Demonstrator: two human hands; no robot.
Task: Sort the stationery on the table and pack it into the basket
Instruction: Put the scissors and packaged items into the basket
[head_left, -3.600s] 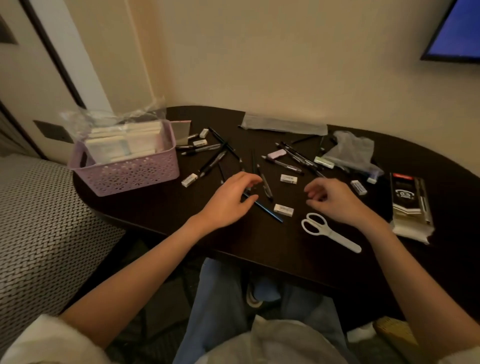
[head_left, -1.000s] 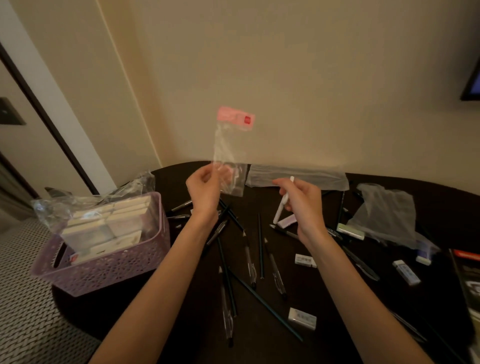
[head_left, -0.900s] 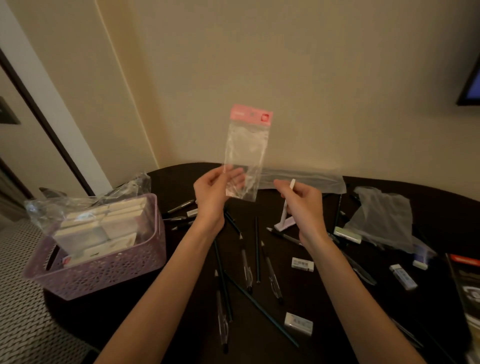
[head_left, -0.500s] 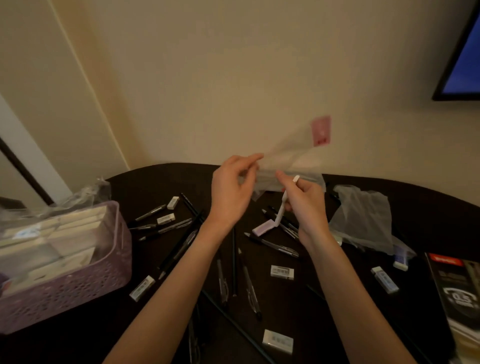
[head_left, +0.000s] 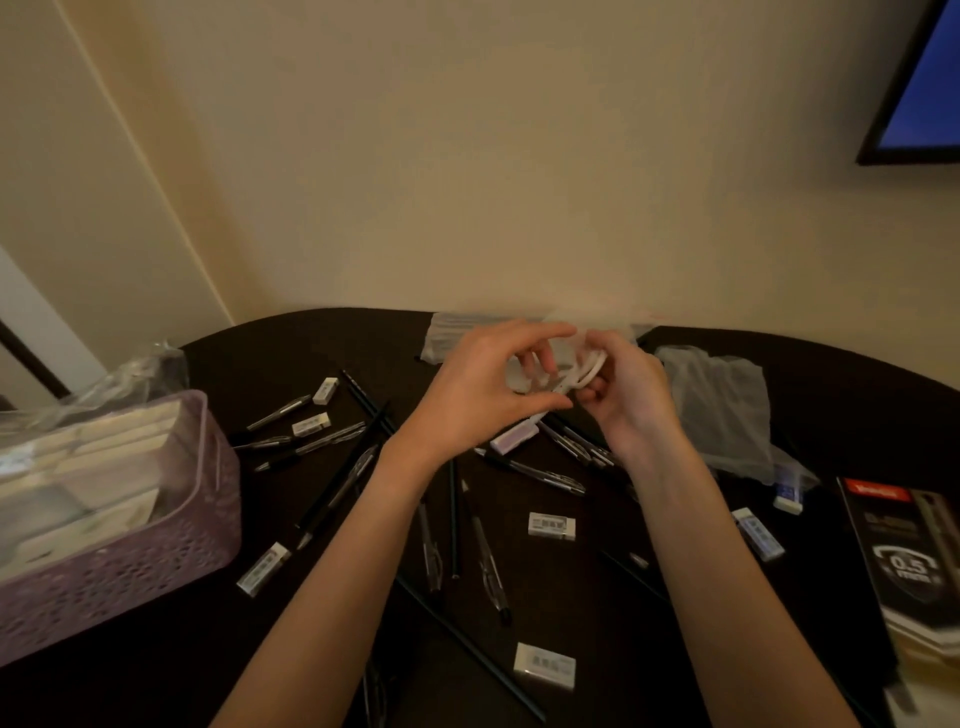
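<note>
My left hand (head_left: 483, 384) pinches the mouth of a small clear plastic bag (head_left: 597, 319), which is blurred and lies back toward the wall. My right hand (head_left: 631, 402) grips white scissors (head_left: 587, 375), whose handle loops show between the two hands at the bag's mouth. How far the scissors are inside the bag is hidden. Both hands hover over the back middle of the dark table (head_left: 571, 597). The purple basket (head_left: 208, 525) stands at the left edge with wrapped white packs in it. Several pens and pencils (head_left: 488, 561) and white erasers (head_left: 551, 525) lie scattered below my forearms.
A crumpled clear bag (head_left: 722, 415) lies right of my hands, and a flat one (head_left: 447, 332) behind them. A black 0.5 mm box (head_left: 904, 566) sits at the right edge. A lilac block (head_left: 514, 435) lies under my hands. A wall screen (head_left: 930, 88) hangs at the upper right.
The hands have come down closer to the table and together. The bag has swung from upright in my left hand to tipped back, and the scissors' handles have turned into its mouth.
</note>
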